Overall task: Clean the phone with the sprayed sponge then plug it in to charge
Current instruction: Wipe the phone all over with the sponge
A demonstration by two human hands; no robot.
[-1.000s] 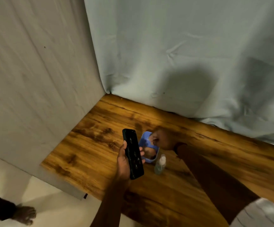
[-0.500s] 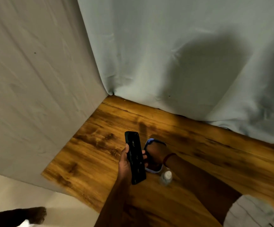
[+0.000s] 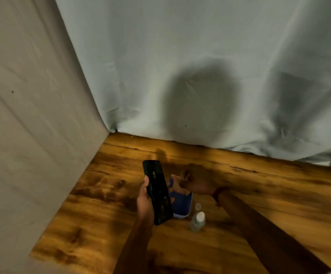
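My left hand [image 3: 145, 202] grips a black phone [image 3: 156, 191], screen up, just above the wooden table [image 3: 259, 194]. To the right of the phone lies a blue sponge [image 3: 181, 205] with a pale edge, partly hidden behind the phone. My right hand [image 3: 196, 183] rests on the far end of the sponge, fingers curled over it. A small clear spray bottle [image 3: 197, 221] with a white top stands just right of the sponge, and its small clear cap [image 3: 197, 206] sits beside it. No charging cable is in view.
A pale grey-blue cloth [image 3: 200, 76] hangs along the back of the table, and a beige cloth [image 3: 32, 115] covers the left side. The table's front left edge [image 3: 47, 240] runs diagonally close to my left arm.
The view tilted up and closer to the table. My right hand stayed on the sponge and shifted slightly; the phone remains held in my left hand.
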